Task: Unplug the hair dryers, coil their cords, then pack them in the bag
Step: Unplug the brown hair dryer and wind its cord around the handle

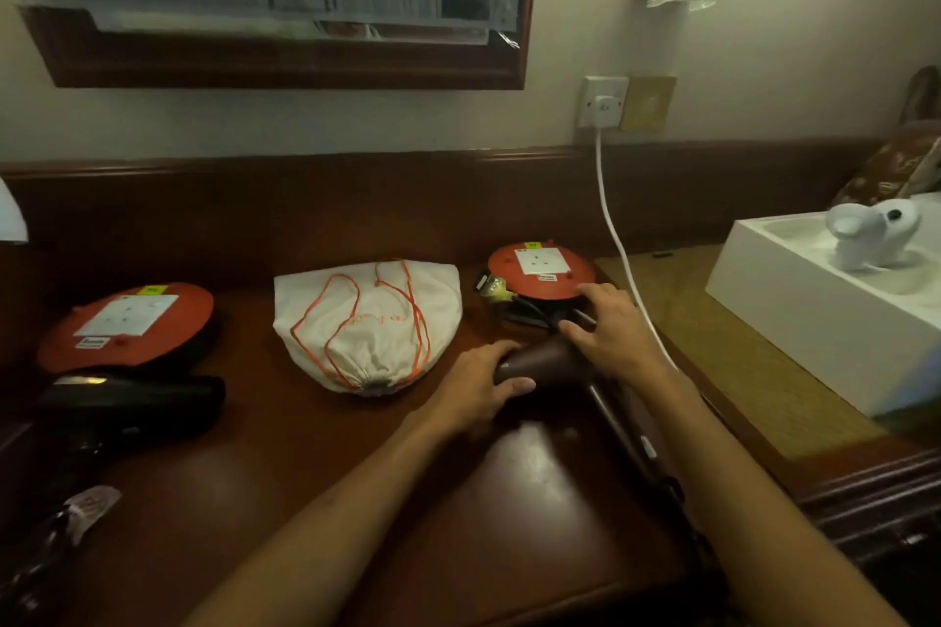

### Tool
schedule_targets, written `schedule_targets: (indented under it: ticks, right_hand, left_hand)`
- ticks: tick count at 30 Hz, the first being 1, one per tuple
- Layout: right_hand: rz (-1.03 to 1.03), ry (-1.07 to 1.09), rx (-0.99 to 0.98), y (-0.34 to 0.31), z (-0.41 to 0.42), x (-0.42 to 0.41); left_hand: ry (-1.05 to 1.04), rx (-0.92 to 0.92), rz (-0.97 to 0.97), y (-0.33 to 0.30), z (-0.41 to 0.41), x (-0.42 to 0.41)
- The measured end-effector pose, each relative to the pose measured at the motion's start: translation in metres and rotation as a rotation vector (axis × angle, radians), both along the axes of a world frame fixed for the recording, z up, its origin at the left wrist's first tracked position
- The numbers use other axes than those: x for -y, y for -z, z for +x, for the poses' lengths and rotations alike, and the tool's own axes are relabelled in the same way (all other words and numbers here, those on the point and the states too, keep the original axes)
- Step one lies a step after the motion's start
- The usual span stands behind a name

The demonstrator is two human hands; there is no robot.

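Observation:
A dark brown hair dryer (552, 367) lies on the wooden desk (315, 474) right of centre. My left hand (476, 384) grips its barrel end, thumb across the top. My right hand (608, 328) rests over the dryer's back, fingers reaching to its black cord (534, 313) beside the right orange cable reel (542, 278). A second, black hair dryer (132, 405) lies at the left, in front of the left orange reel (125, 326). A white drawstring bag (366, 323) with orange cord sits between the reels, its mouth drawn closed.
A white cable (618, 244) hangs from a wall socket (603, 104) and passes under my right wrist. A white box (835, 316) with a white toy figure stands at the right. A framed mirror (285, 0) covered with newspaper hangs on the wall.

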State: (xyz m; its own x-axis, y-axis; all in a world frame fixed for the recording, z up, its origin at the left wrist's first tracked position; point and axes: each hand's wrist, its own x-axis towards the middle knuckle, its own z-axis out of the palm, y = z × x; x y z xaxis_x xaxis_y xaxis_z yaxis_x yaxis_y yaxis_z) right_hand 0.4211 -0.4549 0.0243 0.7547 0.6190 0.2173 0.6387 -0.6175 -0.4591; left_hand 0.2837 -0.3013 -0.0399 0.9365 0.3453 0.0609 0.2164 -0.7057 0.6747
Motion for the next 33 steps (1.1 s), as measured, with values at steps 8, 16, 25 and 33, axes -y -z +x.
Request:
schedule_targets:
  ticks: [8, 16, 25, 33]
  right_hand:
    - [-0.138, 0.214, -0.177, 0.054, -0.049, 0.075]
    - [-0.173, 0.023, -0.117, 0.045, -0.072, 0.078]
    - [-0.325, -0.353, -0.255, -0.027, -0.103, 0.039]
    - [-0.406, -0.388, -0.311, -0.067, -0.127, 0.031]
  left_hand:
    - [-0.083, 0.121, 0.056, 0.013, -0.013, 0.014]
    - [-0.121, 0.073, 0.017, 0.01, -0.051, 0.015]
    - [0.303, -0.105, 0.622, -0.064, -0.088, 0.021]
    - [0.235, 0.086, 0.18, -0.035, -0.132, 0.007]
